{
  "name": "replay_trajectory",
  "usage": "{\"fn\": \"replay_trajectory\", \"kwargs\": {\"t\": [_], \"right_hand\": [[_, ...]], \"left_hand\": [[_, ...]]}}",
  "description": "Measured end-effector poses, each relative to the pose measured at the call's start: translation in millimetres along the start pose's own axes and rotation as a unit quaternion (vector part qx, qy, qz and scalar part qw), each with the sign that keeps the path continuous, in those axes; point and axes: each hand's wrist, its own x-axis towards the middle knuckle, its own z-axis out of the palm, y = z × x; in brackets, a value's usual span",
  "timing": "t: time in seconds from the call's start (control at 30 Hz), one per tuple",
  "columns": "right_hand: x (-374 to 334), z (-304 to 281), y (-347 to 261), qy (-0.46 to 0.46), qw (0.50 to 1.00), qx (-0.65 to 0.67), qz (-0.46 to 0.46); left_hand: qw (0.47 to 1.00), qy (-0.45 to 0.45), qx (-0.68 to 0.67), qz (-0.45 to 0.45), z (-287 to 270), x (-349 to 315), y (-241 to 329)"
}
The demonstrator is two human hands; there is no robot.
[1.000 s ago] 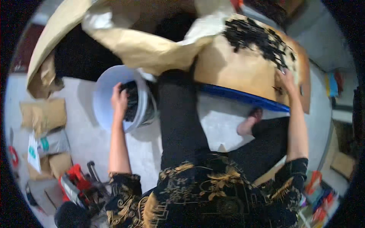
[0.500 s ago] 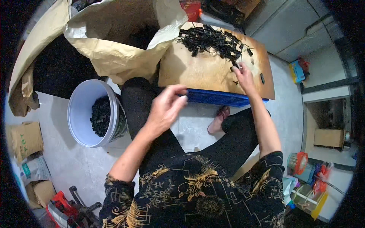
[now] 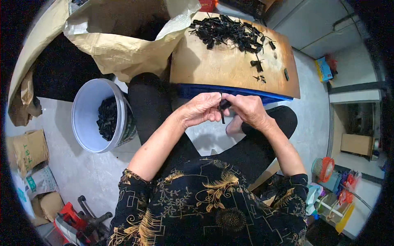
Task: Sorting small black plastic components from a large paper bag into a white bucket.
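Both hands, left hand and right hand, met just below the wooden bench, fingers closed together on one small black part, with the white bucket farther left.

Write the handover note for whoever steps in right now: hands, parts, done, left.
Left hand and right hand meet over the lap, both pinching one small black part between the fingertips.
Pile of loose black parts lies at the far end of the wooden board; a few strays sit nearer the right edge.
Done: white bucket at the left already holds a batch of black parts.
Left: the pile on the board looks unhandled.
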Motion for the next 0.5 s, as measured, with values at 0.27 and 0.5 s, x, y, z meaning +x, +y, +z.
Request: {"fn": "replay_trajectory", "kwargs": {"t": [0.27,0.5], "right_hand": [[-3.1,26.3,7.9,0.055,0.995,0.052,0.057],[1.2,34.5,2.7,0.027,0.885,0.338,0.318]], "left_hand": [[0.999,0.051,-0.005,0.016,-4.5,11.1,-6.6],[0.967,0.196,0.135,0.093,-1.9,20.2,-11.9]]}}
